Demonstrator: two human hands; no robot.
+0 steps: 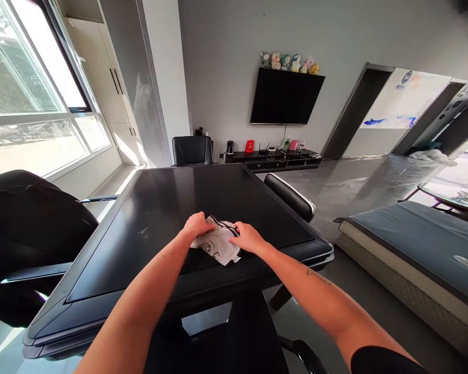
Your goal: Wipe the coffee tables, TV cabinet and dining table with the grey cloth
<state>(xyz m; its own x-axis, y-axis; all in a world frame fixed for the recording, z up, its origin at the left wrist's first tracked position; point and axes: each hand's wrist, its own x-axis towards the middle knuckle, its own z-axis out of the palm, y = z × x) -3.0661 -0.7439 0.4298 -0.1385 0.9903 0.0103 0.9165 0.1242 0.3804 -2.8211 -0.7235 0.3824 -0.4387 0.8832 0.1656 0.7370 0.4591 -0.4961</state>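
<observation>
A light grey towel (220,244) with dark stripes along one edge and black markings lies bunched on the black table (167,200), near its front edge. My left hand (198,225) grips its left side, the thumb pressed over the fabric. On the opposite side, my right hand (249,238) has its thumb and fingers closed on the towel's right part. A small white tag shows at the towel's lower right corner. The undersides of both hands' fingers are partly hidden by the fabric.
A black chair (193,150) stands at the table's far side, another (290,197) at its right, and a covered chair (31,239) at its left. To the right lies a mattress (413,244). A television (287,97) hangs above a low cabinet (273,165).
</observation>
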